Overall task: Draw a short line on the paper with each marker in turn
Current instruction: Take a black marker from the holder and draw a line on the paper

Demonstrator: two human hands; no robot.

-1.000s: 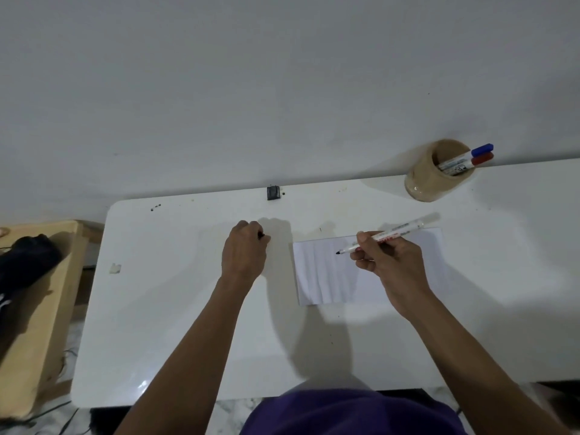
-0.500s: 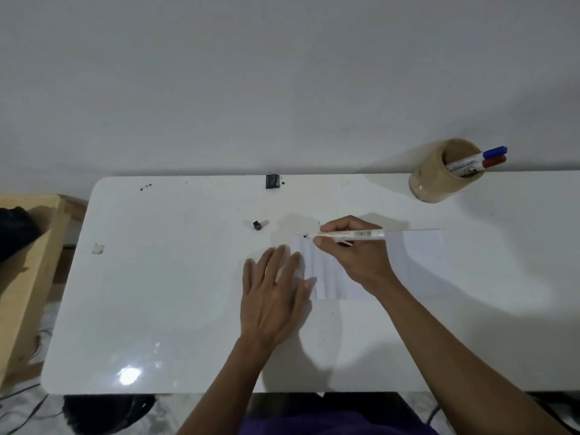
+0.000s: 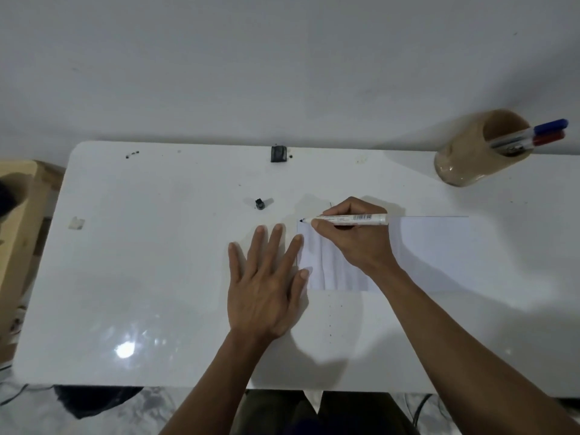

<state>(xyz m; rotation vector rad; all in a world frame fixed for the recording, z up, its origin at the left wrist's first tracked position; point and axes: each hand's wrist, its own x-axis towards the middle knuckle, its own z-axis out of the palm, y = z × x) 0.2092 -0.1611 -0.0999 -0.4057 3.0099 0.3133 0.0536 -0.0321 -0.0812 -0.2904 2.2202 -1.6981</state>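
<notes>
Right hand (image 3: 357,243) gripping an uncapped marker (image 3: 345,219), tip at the paper (image 3: 433,252) — far left corner. Left hand (image 3: 266,284) flat, fingers spread, pinning the paper's edge.

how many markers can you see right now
3: one in the right hand, its tip at the paper's far left corner; a blue-capped and a red-capped in the cup.
</notes>
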